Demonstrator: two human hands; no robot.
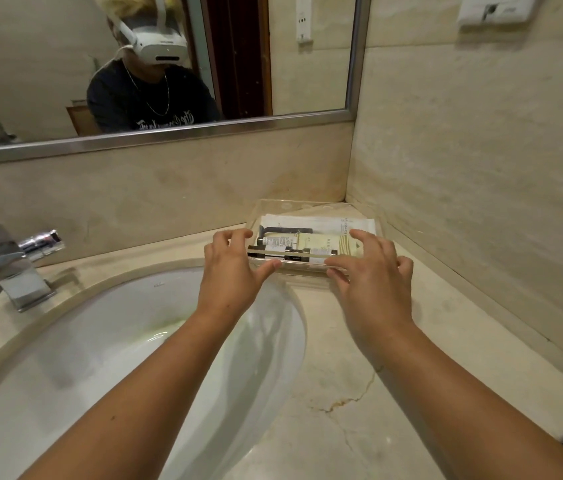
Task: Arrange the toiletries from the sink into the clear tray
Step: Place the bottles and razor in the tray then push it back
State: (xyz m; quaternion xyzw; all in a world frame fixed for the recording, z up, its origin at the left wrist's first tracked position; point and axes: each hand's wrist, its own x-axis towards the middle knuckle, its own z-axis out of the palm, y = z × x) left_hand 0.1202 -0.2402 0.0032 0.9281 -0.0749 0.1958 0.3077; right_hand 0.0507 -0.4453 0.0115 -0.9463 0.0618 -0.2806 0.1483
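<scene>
**Four toiletries lie packed in the clear plastic tray [307, 205]**

The clear plastic tray, shallow and rectangular, stands on the beige marble counter [342, 341] just behind and to the right of the white oval sink basin [100, 341]. Inside it lie a flat white paper sachet [321, 223], a pale-yellow packet [318, 242], a small white tube [276, 241] and a dark-handled piece [283, 231]. They run lengthwise side by side, probably so they all fit flat.

The left hand [230, 268] pinches the tray end nearer the basin, thumb against the front wall. The right hand [373, 271] holds the end farther from the basin, fingers curled over the rim. This two-ended hold looks meant to square the tray up, so the task seems nearly finished. A chrome faucet [6, 268] stands to the left of the basin.
</scene>
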